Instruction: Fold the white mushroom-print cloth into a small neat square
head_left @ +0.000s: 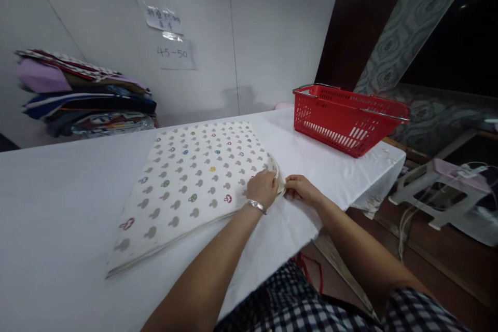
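Observation:
A folded white cloth point(190, 181) printed with grey and coloured mushrooms lies flat on the white table point(58, 202). My left hand point(262, 188), with a silver bracelet at the wrist, rests curled on the cloth's near right edge. My right hand point(301, 189) pinches the same edge of the cloth from the right, its fingers closed on the layers. Both hands meet at that spot, almost touching.
A red plastic basket point(342, 116) with metal handles stands at the table's far right corner. A stack of folded fabrics point(83, 93) leans by the wall at the back left. Paper notes point(171, 36) hang on the wall. A white stool point(436, 187) and cables sit on the floor at right.

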A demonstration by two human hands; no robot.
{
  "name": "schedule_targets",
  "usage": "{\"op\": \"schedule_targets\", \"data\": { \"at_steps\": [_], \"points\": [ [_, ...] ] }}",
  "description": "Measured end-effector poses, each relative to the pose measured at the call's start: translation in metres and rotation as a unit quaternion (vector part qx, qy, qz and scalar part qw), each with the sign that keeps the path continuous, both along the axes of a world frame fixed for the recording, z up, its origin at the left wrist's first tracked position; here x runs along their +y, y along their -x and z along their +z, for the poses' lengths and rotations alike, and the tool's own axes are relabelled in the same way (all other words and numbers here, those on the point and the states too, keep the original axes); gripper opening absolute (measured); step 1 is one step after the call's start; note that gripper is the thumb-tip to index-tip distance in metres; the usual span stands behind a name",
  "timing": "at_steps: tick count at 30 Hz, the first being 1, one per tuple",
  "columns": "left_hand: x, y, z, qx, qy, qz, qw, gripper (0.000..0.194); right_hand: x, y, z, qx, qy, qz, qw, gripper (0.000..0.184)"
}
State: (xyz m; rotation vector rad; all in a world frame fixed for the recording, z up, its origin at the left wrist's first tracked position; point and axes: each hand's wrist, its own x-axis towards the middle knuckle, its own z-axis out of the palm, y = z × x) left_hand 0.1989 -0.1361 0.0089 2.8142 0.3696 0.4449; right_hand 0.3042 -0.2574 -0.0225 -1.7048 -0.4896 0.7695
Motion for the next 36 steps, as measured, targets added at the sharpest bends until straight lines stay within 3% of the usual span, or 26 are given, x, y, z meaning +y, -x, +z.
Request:
{"op": "schedule_targets", "data": {
  "at_steps": [3, 7, 17, 24, 31, 36],
  "points": [
    [-0.006, 0.001, -0.003, 0.028, -0.073, -0.051, 0.996, 0.021, -0.002, 0.001, 0.002, 0.009, -0.016, -0.006, 1.0, 0.005],
    [-0.012, 0.0, -0.011, 0.076, -0.092, -0.09, 0.989, 0.02, -0.003, 0.001, 0.0, 0.017, -0.024, -0.005, 1.0, 0.009],
    [-0.013, 0.001, -0.013, 0.061, -0.083, -0.101, 0.99, 0.021, -0.004, -0.002, -0.005, 0.015, -0.035, 0.002, 0.999, 0.011],
    [-0.014, 0.002, -0.018, 0.065, -0.079, -0.111, 0.989, 0.025, -0.004, -0.001, -0.001, -0.006, -0.01, 0.01, 1.0, 0.025],
    [-0.006, 0.012, -0.017, 0.064, -0.047, -0.116, 0.99, 0.03, 0.0, -0.002, -0.001, -0.021, 0.021, -0.007, 1.0, 0.014],
    [-0.004, 0.024, -0.017, 0.061, -0.077, -0.086, 0.991, 0.019, 0.002, -0.003, -0.001, -0.033, 0.033, -0.015, 0.999, 0.011]
  ]
}}
